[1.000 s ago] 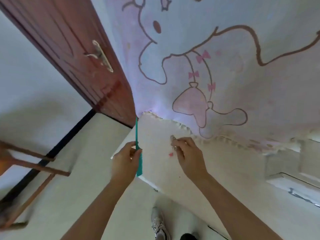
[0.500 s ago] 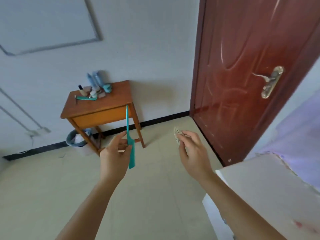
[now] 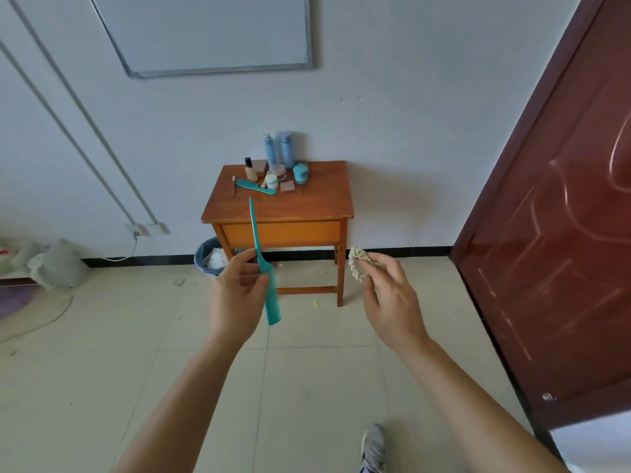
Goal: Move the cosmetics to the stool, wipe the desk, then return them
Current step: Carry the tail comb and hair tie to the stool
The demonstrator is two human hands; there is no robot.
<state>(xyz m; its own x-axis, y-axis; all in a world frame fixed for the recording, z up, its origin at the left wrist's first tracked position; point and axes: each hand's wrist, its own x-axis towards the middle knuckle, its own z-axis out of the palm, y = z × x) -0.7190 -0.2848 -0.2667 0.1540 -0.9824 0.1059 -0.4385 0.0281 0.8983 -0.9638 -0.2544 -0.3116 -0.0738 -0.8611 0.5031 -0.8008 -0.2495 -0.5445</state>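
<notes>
My left hand (image 3: pixel 235 295) pinches the tail comb (image 3: pixel 264 268), right hand (image 3: pixel 386 295) grips the scrunchie (image 3: pixel 356 266), both bound for the table (image 3: pixel 307 203) with the cosmetics (image 3: pixel 273 169).

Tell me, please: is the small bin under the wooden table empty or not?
Not empty. The bin beside the table leg shows crumpled white paper inside.

Two hands: left hand (image 3: pixel 235 295), right hand (image 3: pixel 389 295). Two teal combs: tail comb (image 3: pixel 264 271) at centre, wide comb (image 3: pixel 256 186) upper centre. Two blue bottles (image 3: pixel 278 150). One scrunchie (image 3: pixel 358 264), one wooden stool (image 3: pixel 307 206), one bin (image 3: pixel 208 256), one door (image 3: pixel 563 233)
</notes>
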